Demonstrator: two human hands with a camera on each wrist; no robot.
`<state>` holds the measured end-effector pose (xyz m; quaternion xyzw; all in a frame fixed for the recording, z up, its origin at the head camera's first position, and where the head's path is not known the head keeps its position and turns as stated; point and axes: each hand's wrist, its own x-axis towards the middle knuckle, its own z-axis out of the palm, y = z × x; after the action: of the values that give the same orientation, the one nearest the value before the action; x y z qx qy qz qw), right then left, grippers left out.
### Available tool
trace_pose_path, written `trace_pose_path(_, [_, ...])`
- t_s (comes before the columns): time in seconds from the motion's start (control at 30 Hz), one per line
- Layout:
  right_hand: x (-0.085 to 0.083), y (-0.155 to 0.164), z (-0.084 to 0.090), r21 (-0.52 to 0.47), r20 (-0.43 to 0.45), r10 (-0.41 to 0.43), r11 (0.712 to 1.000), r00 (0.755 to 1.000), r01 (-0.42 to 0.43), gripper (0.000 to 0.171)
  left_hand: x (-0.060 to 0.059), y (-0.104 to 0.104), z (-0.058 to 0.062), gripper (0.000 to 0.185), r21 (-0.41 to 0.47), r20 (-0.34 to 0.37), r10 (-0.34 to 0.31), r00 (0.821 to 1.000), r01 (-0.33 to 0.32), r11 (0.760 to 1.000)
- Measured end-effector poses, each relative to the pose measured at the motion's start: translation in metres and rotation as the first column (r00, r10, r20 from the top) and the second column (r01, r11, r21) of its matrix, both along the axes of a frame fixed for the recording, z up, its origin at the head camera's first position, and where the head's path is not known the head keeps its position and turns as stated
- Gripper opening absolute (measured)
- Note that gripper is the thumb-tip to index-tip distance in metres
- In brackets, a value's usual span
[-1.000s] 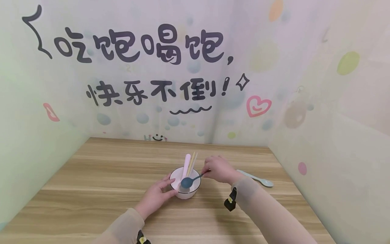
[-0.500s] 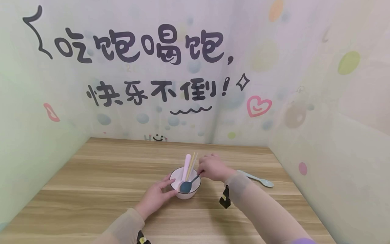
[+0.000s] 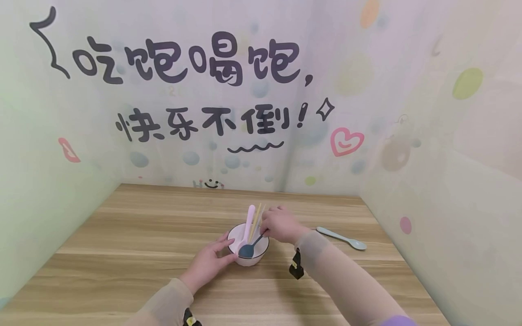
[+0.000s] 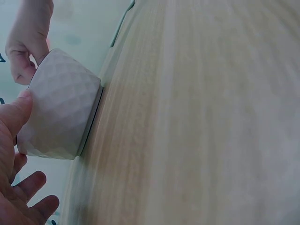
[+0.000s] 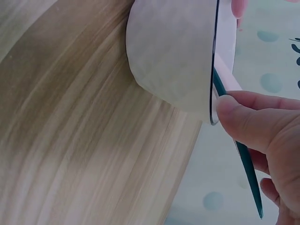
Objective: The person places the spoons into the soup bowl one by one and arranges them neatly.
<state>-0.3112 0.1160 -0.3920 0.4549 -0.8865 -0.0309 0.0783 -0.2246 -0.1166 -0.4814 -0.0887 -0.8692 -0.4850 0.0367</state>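
Observation:
A white bowl (image 3: 253, 262) with a dark rim and a faceted outside (image 4: 61, 108) stands on the wooden table. My left hand (image 3: 209, 263) grips its left side, the thumb toward the front and a finger by the rim. From the right, my right hand (image 3: 281, 223) pinches the handle of a dark blue spoon (image 3: 246, 251), whose round head lies inside the bowl. In the right wrist view the handle (image 5: 249, 178) runs between thumb and fingers. A pink spoon (image 3: 249, 222) and chopsticks (image 3: 255, 222) lean upward in the bowl, partly behind the right hand.
A pale blue spoon (image 3: 342, 238) lies on the table (image 3: 130, 253) to the right, beyond the right forearm. Walls with printed writing and coloured dots enclose the table at the back and both sides.
My right hand has moved left toward the bowl, and the blue spoon's head has gone lower and left inside it. The left hand and bowl have stayed put.

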Motion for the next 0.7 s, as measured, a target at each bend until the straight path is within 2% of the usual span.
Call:
trace_pose_path(0.33, [-0.0022, -0.0022, -0.0088, 0.015, -0.077, -0.01, 1.0, 0.997, 0.011, 0.008, 0.0017, -0.0002, 0.002, 0.053, 0.013, 0.01, -0.007, 1.0, 0.007, 1.0])
trace_pose_path(0.7, [-0.0001, -0.0051, -0.01, -0.022, -0.055, -0.05, 0.999, 0.997, 0.049, 0.012, 0.0023, 0.0002, 0.0023, 0.051, 0.02, -0.001, 0.007, 1.0, -0.007, 1.0])
